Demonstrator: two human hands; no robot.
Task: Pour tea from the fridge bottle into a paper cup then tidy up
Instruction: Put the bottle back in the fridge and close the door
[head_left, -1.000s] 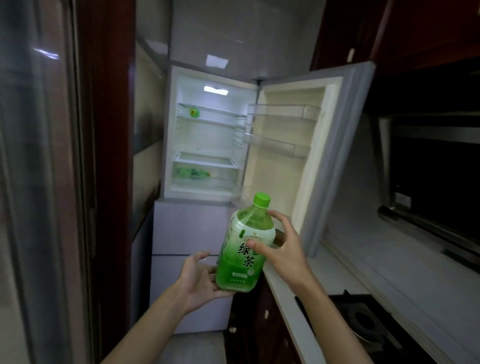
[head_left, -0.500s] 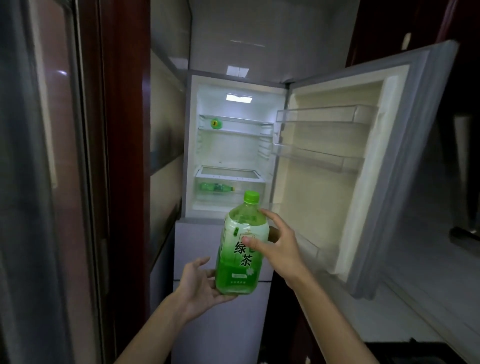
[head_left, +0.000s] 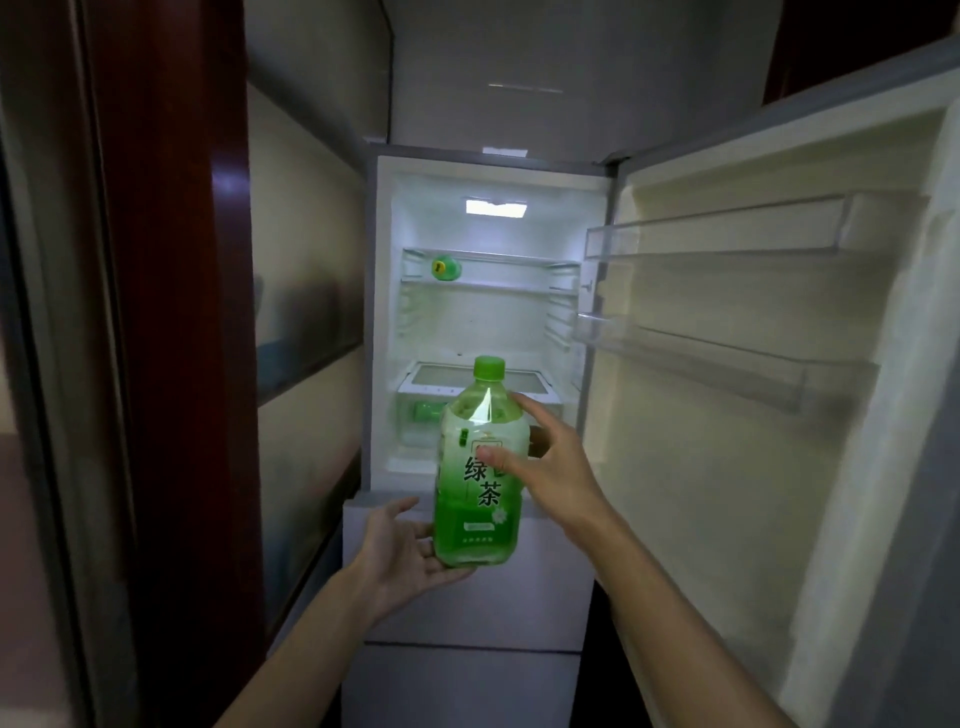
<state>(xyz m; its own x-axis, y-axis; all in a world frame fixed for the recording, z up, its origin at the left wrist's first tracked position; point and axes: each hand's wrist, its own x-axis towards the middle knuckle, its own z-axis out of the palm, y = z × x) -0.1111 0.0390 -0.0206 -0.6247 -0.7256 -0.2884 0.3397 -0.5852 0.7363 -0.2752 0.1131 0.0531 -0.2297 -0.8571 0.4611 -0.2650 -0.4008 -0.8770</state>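
While we stand before the open fridge (head_left: 384, 312), our left hand (head_left: 410, 551) lies nearest, palm up beneath the base of the bottle (head_left: 480, 499). Its fingers are released and only lightly bent, so it bears the weight as a ledge, not a clamp. Just beyond it, our right hand (head_left: 558, 467) is grasping the upper body of the bottle. The thumb presses on the label and the fingers (head_left: 527, 408) wrap round the right shoulder, which steadies the bottle upright on the palm.

The bottle hangs in mid-air between us and the fridge, touching nothing but our two hands. Its green cap (head_left: 489, 367) is on and the tea looks to reach high, so we judge the pour is not yet made. No paper cup is in view.

Below and behind the bottle are the closed freezer drawers (head_left: 467, 608). To the right the door (head_left: 779, 493) is swung wide, with two door shelves (head_left: 717, 228) on its inner face, leaving the way into the cabinet free. Farther in, the crisper drawer (head_left: 540, 387) holds a second bottle (head_left: 426, 410) lying on its side. Above that, a small green and yellow thing (head_left: 445, 268) sits on the glass shelf (head_left: 498, 286), and the lamp (head_left: 496, 208) glows at the far top.
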